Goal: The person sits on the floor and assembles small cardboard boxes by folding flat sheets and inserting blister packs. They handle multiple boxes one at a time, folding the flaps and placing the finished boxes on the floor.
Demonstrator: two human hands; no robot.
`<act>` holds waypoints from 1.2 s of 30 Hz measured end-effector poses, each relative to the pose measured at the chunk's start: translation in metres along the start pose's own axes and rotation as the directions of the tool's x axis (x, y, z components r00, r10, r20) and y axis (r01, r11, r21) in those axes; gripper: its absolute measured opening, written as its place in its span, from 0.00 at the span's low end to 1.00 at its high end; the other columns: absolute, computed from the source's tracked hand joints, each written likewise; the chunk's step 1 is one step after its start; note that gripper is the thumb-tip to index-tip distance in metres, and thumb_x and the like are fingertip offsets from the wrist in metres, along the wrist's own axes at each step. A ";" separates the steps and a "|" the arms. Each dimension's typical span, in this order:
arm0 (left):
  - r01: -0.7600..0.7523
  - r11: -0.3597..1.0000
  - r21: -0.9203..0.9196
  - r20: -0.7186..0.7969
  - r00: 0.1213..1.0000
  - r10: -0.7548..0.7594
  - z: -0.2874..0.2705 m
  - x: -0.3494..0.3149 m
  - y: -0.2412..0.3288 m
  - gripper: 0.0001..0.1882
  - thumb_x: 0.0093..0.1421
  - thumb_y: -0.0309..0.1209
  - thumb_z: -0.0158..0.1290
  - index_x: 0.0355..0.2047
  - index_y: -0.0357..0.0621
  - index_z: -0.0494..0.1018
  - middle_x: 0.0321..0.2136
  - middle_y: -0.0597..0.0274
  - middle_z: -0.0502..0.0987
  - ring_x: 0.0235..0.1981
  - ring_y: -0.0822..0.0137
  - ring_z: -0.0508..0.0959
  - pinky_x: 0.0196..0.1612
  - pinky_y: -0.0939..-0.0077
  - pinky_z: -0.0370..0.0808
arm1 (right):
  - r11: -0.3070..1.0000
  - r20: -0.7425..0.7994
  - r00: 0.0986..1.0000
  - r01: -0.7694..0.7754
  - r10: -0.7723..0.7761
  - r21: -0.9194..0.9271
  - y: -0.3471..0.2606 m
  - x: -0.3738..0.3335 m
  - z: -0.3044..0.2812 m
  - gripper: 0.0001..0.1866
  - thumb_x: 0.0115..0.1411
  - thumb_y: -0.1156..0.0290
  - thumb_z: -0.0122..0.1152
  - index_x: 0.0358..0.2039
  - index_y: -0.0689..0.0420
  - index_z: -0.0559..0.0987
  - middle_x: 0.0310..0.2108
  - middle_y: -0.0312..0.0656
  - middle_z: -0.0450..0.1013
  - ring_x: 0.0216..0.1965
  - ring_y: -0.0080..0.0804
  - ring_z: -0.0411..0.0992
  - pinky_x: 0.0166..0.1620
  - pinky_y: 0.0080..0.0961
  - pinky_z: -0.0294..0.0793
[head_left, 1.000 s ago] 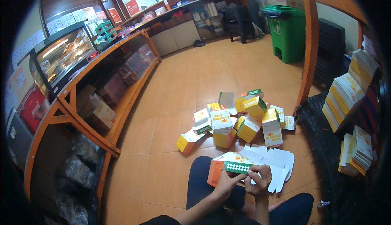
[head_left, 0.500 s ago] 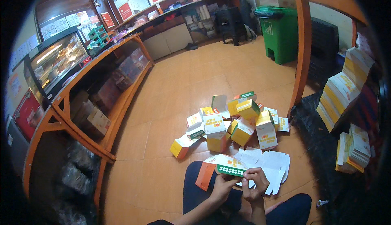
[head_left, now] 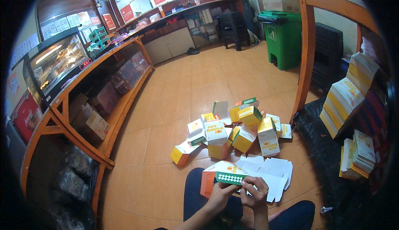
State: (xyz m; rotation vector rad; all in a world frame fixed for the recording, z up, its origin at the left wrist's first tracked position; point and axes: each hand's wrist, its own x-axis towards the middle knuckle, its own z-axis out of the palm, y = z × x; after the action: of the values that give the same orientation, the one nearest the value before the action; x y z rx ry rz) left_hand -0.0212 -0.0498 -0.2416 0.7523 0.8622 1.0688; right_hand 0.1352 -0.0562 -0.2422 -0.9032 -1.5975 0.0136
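Note:
A carton box [head_left: 226,167] in white, with a green patterned side panel and an orange end, lies over my lap in both hands. My left hand [head_left: 221,194] is closed on its lower edge below the green panel. At the panel's right end, my right hand [head_left: 254,191] pinches the carton's edge with bent fingers. Flat white carton blanks [head_left: 274,172] lie on the floor just beyond my right hand. Past them is a loose heap of folded cartons, among them an upright white and yellow carton [head_left: 216,131] and a tipped one [head_left: 179,155] at the left.
Stacks of flat cartons [head_left: 341,101] stand on black plastic sheeting [head_left: 309,142] at the right, beside an orange wooden post [head_left: 304,59]. A green bin [head_left: 284,43] and a black stool [head_left: 234,28] stand farther back. Along the left runs an orange wooden counter frame [head_left: 124,113].
The carton has turned slightly, so its green panel and orange end face me more. Both hands stay on it and have shifted a little left and down.

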 end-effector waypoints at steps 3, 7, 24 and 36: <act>0.002 0.999 0.047 -0.035 0.999 0.000 0.003 -0.007 -0.001 0.15 0.62 0.22 0.59 0.49 0.32 0.76 0.45 0.55 0.81 0.46 0.65 0.81 0.51 0.71 0.76 | 1.000 -0.002 1.000 0.005 -0.005 -0.005 0.004 0.000 -0.001 0.13 0.38 0.80 0.66 0.29 0.60 0.79 0.30 0.44 0.77 0.25 0.39 0.75 0.29 0.32 0.73; -0.017 0.994 0.106 -0.040 0.999 0.022 0.006 -0.010 -0.006 0.16 0.61 0.23 0.59 0.49 0.33 0.75 0.45 0.57 0.81 0.47 0.67 0.80 0.53 0.72 0.74 | 1.000 0.004 1.000 -0.017 0.017 0.025 0.006 -0.003 -0.004 0.11 0.39 0.80 0.65 0.27 0.61 0.79 0.29 0.44 0.77 0.25 0.40 0.75 0.29 0.33 0.73; -0.052 0.981 0.187 -0.060 0.996 0.064 0.010 -0.006 -0.005 0.12 0.61 0.25 0.60 0.43 0.32 0.78 0.40 0.57 0.82 0.44 0.69 0.80 0.49 0.75 0.75 | 0.996 0.081 0.996 0.037 -0.031 -0.083 0.015 -0.013 0.003 0.12 0.42 0.75 0.68 0.31 0.59 0.82 0.36 0.44 0.78 0.26 0.40 0.74 0.30 0.34 0.74; -0.034 0.979 -0.201 0.049 0.998 0.045 -0.002 0.009 -0.001 0.17 0.66 0.25 0.55 0.54 0.36 0.68 0.49 0.56 0.76 0.52 0.64 0.76 0.60 0.67 0.72 | 0.949 0.029 0.971 -0.237 0.236 0.206 0.030 -0.026 0.029 0.20 0.57 0.73 0.63 0.48 0.55 0.67 0.52 0.49 0.74 0.52 0.52 0.74 0.57 0.44 0.70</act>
State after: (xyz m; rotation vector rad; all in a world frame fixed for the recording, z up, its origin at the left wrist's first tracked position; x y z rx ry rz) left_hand -0.0208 -0.0415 -0.2457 0.6281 0.6848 1.1470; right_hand 0.1251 -0.0360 -0.2859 -0.9242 -1.4521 0.3466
